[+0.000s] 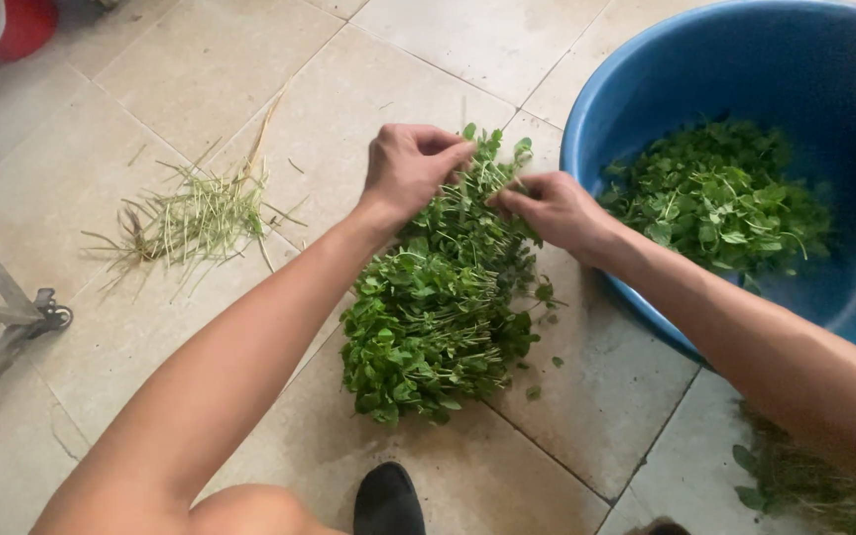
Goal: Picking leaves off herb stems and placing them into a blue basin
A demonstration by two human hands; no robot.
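Gripping a leafy green herb pile (433,317), thin pale stems showing.

Leafy green herb bunch (438,317) heaped on tile floor, stems up, far end gripped.

Home setting, prob. a kitchen floor or back utility area w/ food prep done at ground level. Beige tile floor (249,59) w/ grout lines lies under the fingers (453,154). Blue plastic basin (646,69) of picked greens (720,193) sits just right of them; herb pile (438,317) below them; trimmed stems (195,218) well left. Metal rack leg w/ caster (51,315) far left.
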